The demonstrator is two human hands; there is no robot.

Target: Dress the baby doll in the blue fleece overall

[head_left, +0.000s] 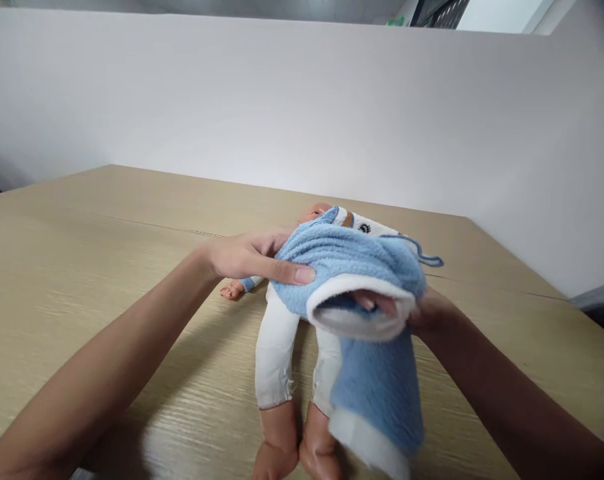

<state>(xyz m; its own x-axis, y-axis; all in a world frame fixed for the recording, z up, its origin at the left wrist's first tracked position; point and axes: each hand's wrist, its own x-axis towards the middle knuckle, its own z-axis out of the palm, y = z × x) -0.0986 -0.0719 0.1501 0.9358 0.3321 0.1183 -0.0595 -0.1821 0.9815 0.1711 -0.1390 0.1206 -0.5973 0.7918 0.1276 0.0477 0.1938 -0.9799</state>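
A pair of light blue fleece pants (352, 250) with white cuffs is held bunched above the doll's body. My left hand (262, 257) grips the fabric from the left, thumb on top and the other fingers hidden behind. At the right side, my right hand (426, 311) is partly covered by the pants; its fingertips show inside the open white cuff, and it appears to hold the fabric. The other pant leg hangs down below, blurred. Beneath lies a baby doll (276, 343) on its back, feet toward me, its torso mostly hidden behind the pants.
The doll rests on a wide wooden table (107, 267) with a seam across it. A white wall (282, 113) rises behind the table. From the garment's right side a blue drawstring (427, 257) loops out.
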